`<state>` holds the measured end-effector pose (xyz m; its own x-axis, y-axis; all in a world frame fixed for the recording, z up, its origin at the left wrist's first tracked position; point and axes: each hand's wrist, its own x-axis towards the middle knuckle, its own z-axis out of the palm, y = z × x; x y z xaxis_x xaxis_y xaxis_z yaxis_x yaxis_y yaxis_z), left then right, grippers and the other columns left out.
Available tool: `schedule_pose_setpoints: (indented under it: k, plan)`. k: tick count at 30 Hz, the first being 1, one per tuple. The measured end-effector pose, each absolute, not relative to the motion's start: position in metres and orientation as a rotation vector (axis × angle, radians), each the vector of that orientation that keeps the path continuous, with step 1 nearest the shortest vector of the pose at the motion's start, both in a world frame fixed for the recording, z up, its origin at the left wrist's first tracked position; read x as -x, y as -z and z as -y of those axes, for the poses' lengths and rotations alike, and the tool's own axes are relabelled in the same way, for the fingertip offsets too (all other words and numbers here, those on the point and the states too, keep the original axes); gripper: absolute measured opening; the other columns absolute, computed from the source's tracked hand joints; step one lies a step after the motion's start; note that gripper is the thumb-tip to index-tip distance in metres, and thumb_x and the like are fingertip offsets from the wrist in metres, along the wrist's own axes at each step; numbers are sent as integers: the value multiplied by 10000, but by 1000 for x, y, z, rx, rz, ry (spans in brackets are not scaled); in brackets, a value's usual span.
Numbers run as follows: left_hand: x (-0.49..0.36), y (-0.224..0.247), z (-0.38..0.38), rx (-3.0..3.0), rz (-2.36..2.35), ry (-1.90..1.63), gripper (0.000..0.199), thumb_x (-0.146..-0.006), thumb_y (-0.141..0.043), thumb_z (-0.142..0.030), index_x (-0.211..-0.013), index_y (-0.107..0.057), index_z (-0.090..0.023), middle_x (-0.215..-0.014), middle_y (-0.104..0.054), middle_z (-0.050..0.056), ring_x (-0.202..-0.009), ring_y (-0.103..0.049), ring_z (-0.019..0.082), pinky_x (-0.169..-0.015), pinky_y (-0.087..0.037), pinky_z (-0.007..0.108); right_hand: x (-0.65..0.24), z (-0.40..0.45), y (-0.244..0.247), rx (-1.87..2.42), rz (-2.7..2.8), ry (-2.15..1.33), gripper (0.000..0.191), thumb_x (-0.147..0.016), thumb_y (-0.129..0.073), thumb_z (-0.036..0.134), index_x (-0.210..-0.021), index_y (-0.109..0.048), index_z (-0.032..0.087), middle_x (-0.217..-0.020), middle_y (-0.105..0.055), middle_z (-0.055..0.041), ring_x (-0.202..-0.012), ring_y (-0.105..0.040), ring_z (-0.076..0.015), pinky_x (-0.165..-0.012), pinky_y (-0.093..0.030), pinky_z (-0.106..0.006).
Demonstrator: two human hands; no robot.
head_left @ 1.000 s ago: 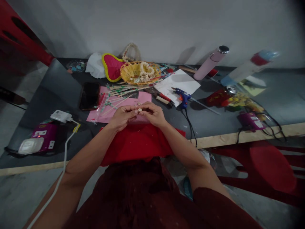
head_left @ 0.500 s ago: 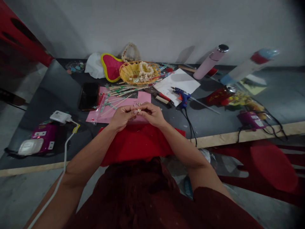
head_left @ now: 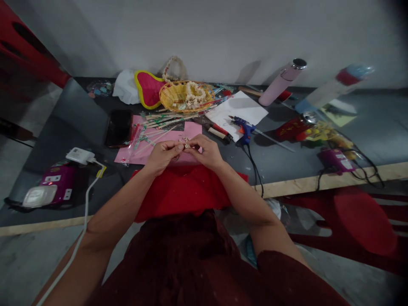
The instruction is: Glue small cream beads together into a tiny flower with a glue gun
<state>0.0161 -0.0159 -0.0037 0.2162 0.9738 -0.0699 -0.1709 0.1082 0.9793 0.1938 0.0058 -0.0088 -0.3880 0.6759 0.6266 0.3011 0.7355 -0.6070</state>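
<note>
Close together over the pink paper [head_left: 149, 155], my left hand [head_left: 163, 156] and my right hand [head_left: 208, 152] pinch a small cream flower-like piece [head_left: 186, 145] between thumbs and fingertips. It looks like a cluster of tiny pale bits, too small to make out fully. Just beyond the fingertips, a few more small pale bits lie on the paper. Below my hands a red cloth [head_left: 188, 191] spreads from the table edge over my lap. Thin sticks with green marks [head_left: 159, 123] lie just past my left hand.
Behind lies a yellow basket [head_left: 172, 100] holding a cream beaded ring [head_left: 195, 95]. A blue glue gun [head_left: 247, 129] and red-handled pliers [head_left: 219, 131] lie to the right, near a pink flask [head_left: 280, 85]. A phone [head_left: 119, 128] and purple power block [head_left: 60, 182] are on the left.
My right hand's fingers have shifted slightly and opened a little away from my left, showing more of the small cream piece. Things on the table stay put.
</note>
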Motion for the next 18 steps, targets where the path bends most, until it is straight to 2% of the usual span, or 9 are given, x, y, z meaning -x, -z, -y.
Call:
schedule_pose_setpoints:
  k: [10,18]
  plan:
    - [-17,4,17,-1061,-1018,-1051,223,-650,-747,-312,-772,-723,-128,-584,-579,8,-511,-449,63,-489,-309,202,-196,-6,11,786,2161,-328,176,-864,-556,328,-904,-627,172,-857,-651,-70,-827,-599,-151,-762,-495,-279]
    - [-16,-2,17,-921,-983,-996,273,-598,-780,-335,-751,-714,-119,-607,-598,20,-507,-470,59,-492,-351,200,-194,-5,11,766,2103,-450,193,-849,-573,352,-910,-628,177,-857,-643,-62,-796,-596,-136,-730,-507,-270]
